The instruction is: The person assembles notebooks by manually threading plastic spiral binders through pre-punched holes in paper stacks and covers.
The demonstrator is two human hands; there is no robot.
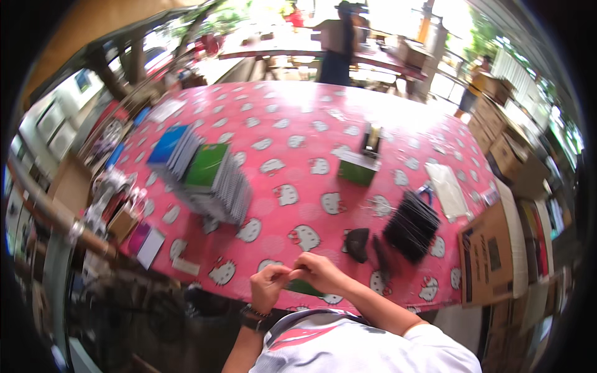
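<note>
While the left hand [268, 287] and right hand [318, 271] meet at the near edge of the pink counter [267, 198], the fingers [303, 264] of both are drawn narrow, tips together. Whether a small item is held between them cannot be told. A flat green piece [304, 288] lies on the counter just beneath the right hand, partly hidden by it. To the right are a dark lump [357, 245] and, beyond it, a banded black stack [411, 227]. To the far left stand a green-topped stack [217, 180] and a blue-topped stack [171, 146], side by side. A green box [357, 171] sits farther off, right of centre, just nearer than a black tape dispenser [372, 140].
</note>
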